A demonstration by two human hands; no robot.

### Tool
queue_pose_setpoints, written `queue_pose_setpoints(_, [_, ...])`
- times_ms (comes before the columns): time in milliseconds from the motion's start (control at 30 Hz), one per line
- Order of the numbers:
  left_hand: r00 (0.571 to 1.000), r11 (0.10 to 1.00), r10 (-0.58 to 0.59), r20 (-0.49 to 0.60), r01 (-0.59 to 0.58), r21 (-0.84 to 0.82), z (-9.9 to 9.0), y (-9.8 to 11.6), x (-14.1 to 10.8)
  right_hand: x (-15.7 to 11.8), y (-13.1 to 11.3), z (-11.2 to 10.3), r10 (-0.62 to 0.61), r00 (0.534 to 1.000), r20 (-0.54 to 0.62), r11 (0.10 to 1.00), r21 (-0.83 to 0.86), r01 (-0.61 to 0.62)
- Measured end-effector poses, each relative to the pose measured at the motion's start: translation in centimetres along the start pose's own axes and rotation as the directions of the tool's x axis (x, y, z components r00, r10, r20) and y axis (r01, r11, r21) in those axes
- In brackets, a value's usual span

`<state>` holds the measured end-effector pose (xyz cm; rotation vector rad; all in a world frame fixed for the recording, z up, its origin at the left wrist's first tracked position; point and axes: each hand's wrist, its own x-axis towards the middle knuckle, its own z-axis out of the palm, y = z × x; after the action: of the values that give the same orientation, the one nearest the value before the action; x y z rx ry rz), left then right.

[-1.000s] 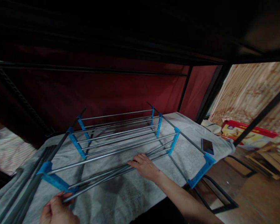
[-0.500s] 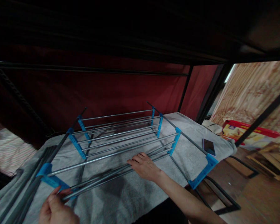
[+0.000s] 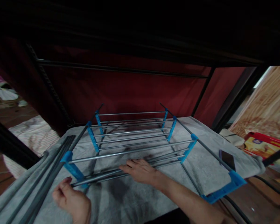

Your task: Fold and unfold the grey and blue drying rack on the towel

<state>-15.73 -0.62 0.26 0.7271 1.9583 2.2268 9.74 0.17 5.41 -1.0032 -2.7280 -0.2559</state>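
A rack of grey metal tubes (image 3: pixel 130 152) joined by blue plastic brackets (image 3: pixel 74 170) lies on a grey cloth. My right hand (image 3: pixel 141 171) reaches over the near lower side, its fingers wrapped round a loose metal tube (image 3: pixel 102 176) that runs slantwise beside the rack's lower bars. At the tube's left end, next to the front left bracket, is my left hand (image 3: pixel 72 197). Its fingers are curled against the tube end, partly hiding it. At the front right, another blue bracket (image 3: pixel 226 188) sticks out past the cloth's edge.
Several loose tubes (image 3: pixel 49 177) lie along the left of the grey cloth (image 3: pixel 121 202). A phone (image 3: pixel 227 159) rests on the right. Dark frame bars and a red curtain (image 3: pixel 130 90) stand behind. A red and yellow box (image 3: pixel 266 147) is off to the right.
The view has swung left, so the rack appears further right. My left hand has turned its fingers upward at the tube's end, while my right hand stays on the tube.
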Motion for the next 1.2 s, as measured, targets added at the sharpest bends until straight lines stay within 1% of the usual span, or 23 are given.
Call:
queue_pose_setpoints(33, [0.999, 0.999, -0.025, -0.041, 0.024, -0.022, 0.4, 0.1, 0.4, 0.0, 0.2, 0.0, -0.005, 1.000, 0.005, 1.000, -0.001, 0.005])
queue_pose_setpoints(67, [0.996, 0.997, -0.065, -0.055, 0.062, -0.043, 0.8, 0.3, 0.8, 0.0, 0.3, -0.1, -0.009, 1.000, 0.007, 1.000, -0.002, 0.009])
queue_pose_setpoints(100, [0.992, 0.991, -0.121, -0.025, 0.119, -0.068, 1.3, 0.5, 1.2, 0.1, 0.4, -0.1, -0.011, 1.000, 0.008, 1.000, -0.001, 0.011])
queue_pose_setpoints(133, [0.980, 0.975, -0.191, 0.059, 0.197, -0.105, 1.7, 0.6, 1.6, 0.1, 0.5, -0.1, -0.010, 1.000, 0.008, 1.000, 0.000, 0.010])
queue_pose_setpoints(200, [0.926, 0.914, -0.308, 0.219, 0.351, -0.201, 2.4, 0.6, 2.3, 0.1, 0.6, 0.1, 0.003, 1.000, 0.001, 1.000, 0.000, -0.003])
queue_pose_setpoints(233, [0.903, 0.884, -0.334, 0.271, 0.400, -0.242, 2.6, 0.5, 2.6, 0.1, 0.7, 0.3, 0.011, 1.000, -0.002, 1.000, -0.001, -0.011])
queue_pose_setpoints(267, [0.897, 0.872, -0.339, 0.283, 0.412, -0.263, 2.6, 0.4, 2.9, 0.0, 0.9, 0.5, 0.018, 1.000, -0.003, 1.000, -0.001, -0.018])
queue_pose_setpoints(400, [0.910, 0.926, -0.295, 0.292, 0.347, -0.147, 2.5, 0.0, 3.0, -0.3, 1.8, 1.2, 0.018, 1.000, 0.009, 1.000, 0.019, -0.019])
queue_pose_setpoints(467, [0.919, 0.933, -0.290, 0.268, 0.333, -0.133, 2.4, 0.1, 2.7, -0.2, 2.0, 1.1, 0.008, 1.000, 0.020, 0.997, 0.079, -0.009])
queue_pose_setpoints(533, [0.928, 0.936, -0.291, 0.234, 0.326, -0.130, 2.5, 0.5, 2.5, 0.4, 1.5, 0.8, 0.008, 1.000, 0.031, 0.989, 0.148, -0.012])
queue_pose_setpoints(633, [0.933, 0.934, -0.304, 0.193, 0.332, -0.134, 2.7, 0.7, 2.3, 3.1, -0.4, 0.3, 0.005, 0.997, 0.075, 0.974, 0.226, -0.022])
queue_pose_setpoints(767, [0.929, 0.923, -0.327, 0.175, 0.354, -0.150, 3.0, 0.4, 2.6, 8.6, -3.4, 0.3, -0.060, 0.984, 0.168, 0.938, 0.348, -0.002])
queue_pose_setpoints(867, [0.921, 0.916, -0.342, 0.188, 0.372, -0.153, 2.9, 0.1, 2.8, 11.2, -4.3, 0.5, -0.106, 0.964, 0.244, 0.911, 0.413, -0.004])
queue_pose_setpoints(967, [0.917, 0.913, -0.348, 0.197, 0.379, -0.153, 2.7, 0.2, 2.7, 11.7, -4.0, 0.5, -0.138, 0.953, 0.269, 0.893, 0.450, 0.002])
queue_pose_setpoints(1200, [0.916, 0.907, -0.356, 0.184, 0.386, -0.166, 2.8, 0.4, 2.1, 10.7, -3.0, 0.5, -0.179, 0.944, 0.275, 0.823, 0.569, -0.010])
